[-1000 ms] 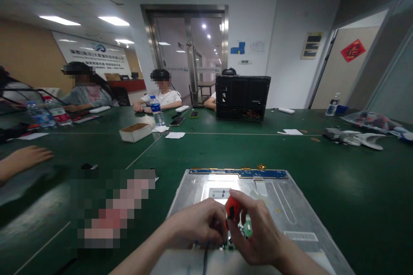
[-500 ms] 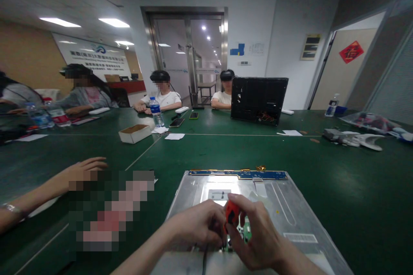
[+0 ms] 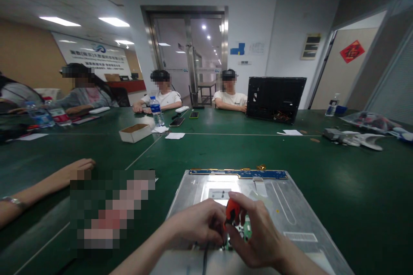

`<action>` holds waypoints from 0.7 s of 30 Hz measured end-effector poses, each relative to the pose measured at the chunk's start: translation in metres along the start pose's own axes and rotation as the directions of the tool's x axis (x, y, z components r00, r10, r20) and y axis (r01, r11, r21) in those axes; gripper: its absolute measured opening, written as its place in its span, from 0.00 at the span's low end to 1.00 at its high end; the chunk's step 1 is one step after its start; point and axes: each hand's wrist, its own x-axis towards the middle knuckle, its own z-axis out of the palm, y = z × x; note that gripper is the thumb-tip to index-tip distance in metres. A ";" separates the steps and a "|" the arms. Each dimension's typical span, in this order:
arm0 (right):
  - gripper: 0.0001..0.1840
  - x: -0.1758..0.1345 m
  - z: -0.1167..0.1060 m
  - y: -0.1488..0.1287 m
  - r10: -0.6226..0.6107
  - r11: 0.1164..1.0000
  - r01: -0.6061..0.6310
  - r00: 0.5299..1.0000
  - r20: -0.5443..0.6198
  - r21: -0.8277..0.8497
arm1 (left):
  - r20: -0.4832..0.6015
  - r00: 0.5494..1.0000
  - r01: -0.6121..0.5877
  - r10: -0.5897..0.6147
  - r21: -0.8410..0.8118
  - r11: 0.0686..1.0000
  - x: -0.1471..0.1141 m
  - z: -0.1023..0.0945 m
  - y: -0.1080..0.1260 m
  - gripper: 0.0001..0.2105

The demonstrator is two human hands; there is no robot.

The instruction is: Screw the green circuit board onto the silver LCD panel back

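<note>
A flat display panel with a bare metal back (image 3: pixel 277 197) lies in front of me, a blue circuit strip (image 3: pixel 267 175) along its far edge. My right hand (image 3: pixel 258 232) grips the red-orange handle of a screwdriver (image 3: pixel 232 210), held roughly upright over a green circuit board (image 3: pixel 248 228). Close against it, my left hand (image 3: pixel 203 223) has its fingers curled together near the screwdriver's lower end; what they pinch is hidden. A black cable (image 3: pixel 204 260) runs out below my left hand toward me. Both hands cover much of the board.
To my left, another person's hand (image 3: pixel 79 172) rests over the green table (image 3: pixel 180 154). Farther off stand an open white box (image 3: pixel 135 133), a water bottle (image 3: pixel 155 111) and a black casing (image 3: pixel 275 99). White plastic pieces (image 3: pixel 358 139) lie at right. Several people sit around the table.
The black casing across the table has shifted right, with a seated person's hand at its edge. The neighbour's hand at left has drawn back and curled. My hands hold almost the same pose.
</note>
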 end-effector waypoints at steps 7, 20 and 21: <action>0.24 -0.001 0.000 0.000 0.008 1.000 -0.008 1.000 -0.016 -0.017 | 0.014 1.000 -0.015 0.015 0.035 0.999 0.000 -0.001 0.004 0.05; 0.28 -0.002 0.000 0.003 0.020 0.999 -0.021 1.000 0.016 0.026 | 0.038 0.999 0.003 -0.003 0.000 1.000 -0.001 -0.002 0.009 0.04; 0.28 -0.002 0.000 0.003 0.021 0.999 -0.021 1.000 0.012 0.026 | 0.032 0.999 -0.005 0.004 0.010 1.000 0.000 -0.002 0.009 0.04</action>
